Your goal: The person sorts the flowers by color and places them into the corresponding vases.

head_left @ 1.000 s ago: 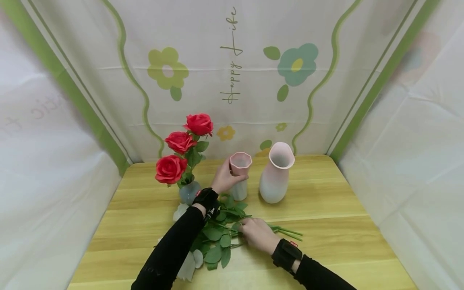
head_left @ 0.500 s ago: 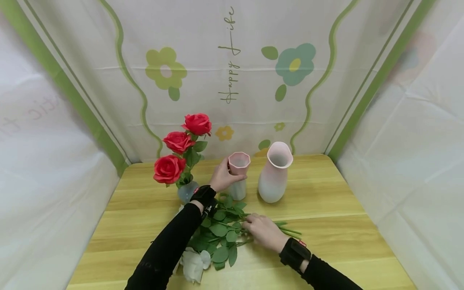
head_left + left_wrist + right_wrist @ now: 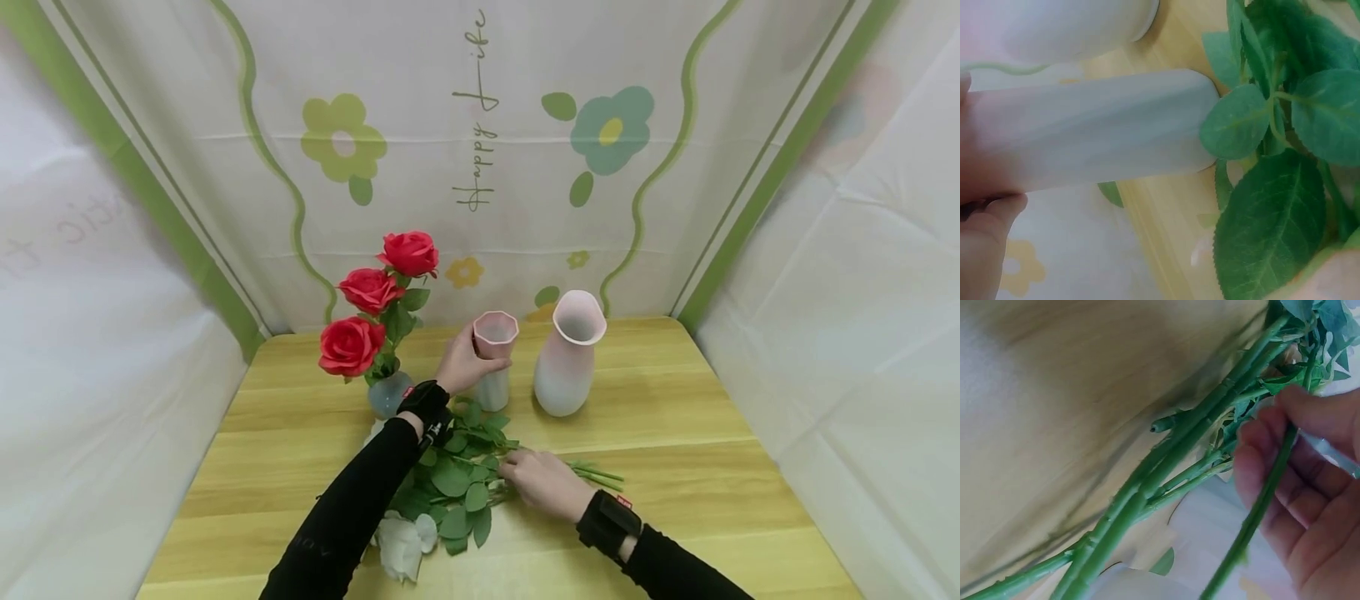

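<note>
My left hand (image 3: 460,367) grips the upper part of a slim pink-to-white vase (image 3: 493,390) with an octagonal rim, standing upright on the table. In the left wrist view, leaves (image 3: 1272,219) overlap the base of this vase. My right hand (image 3: 546,482) pinches one green stem (image 3: 1254,519) between thumb and fingers, as the right wrist view shows. Other stems (image 3: 1147,481) of the same leafy bunch lie beside that hand. The bunch's leaves (image 3: 450,479) spread between both hands, with a white flower (image 3: 401,546) at its near left end. My left forearm covers part of the bunch.
A wider pink-to-white vase (image 3: 566,375) with a wavy rim stands to the right. On the left, a small blue-grey vase (image 3: 386,396) holds three red roses (image 3: 351,346). A printed white cloth (image 3: 480,242) encloses the wooden table (image 3: 697,467) at the back and sides.
My right hand has shifted slightly right, and the leafy bunch with its white flower has moved a little the same way. The left hand keeps its hold on the slim vase.
</note>
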